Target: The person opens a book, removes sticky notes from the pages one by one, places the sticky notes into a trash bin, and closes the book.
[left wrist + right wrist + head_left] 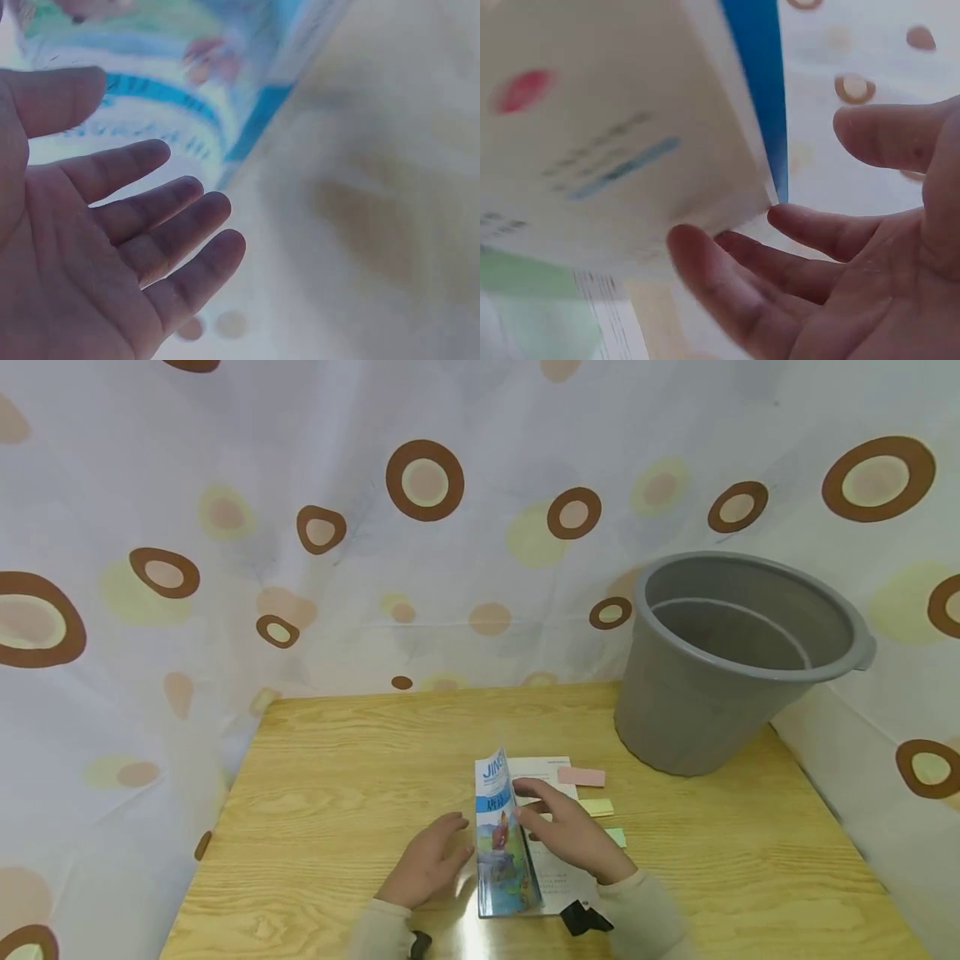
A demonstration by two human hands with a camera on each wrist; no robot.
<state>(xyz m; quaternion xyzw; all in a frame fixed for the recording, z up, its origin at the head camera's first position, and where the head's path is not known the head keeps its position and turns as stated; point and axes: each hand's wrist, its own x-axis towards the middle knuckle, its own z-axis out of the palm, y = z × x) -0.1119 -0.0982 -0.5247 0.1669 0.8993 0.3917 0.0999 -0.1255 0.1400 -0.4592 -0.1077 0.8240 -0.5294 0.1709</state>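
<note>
Book [512, 870] with cover [497, 810] half-raised may flop closed, since left grip [429, 862] and right grip [568, 829] are spread, pinching nothing.

Left fingers [180, 234] relaxed and slightly spread, right fingers [731, 289] gently bent and, seemingly, loosely parted.
</note>
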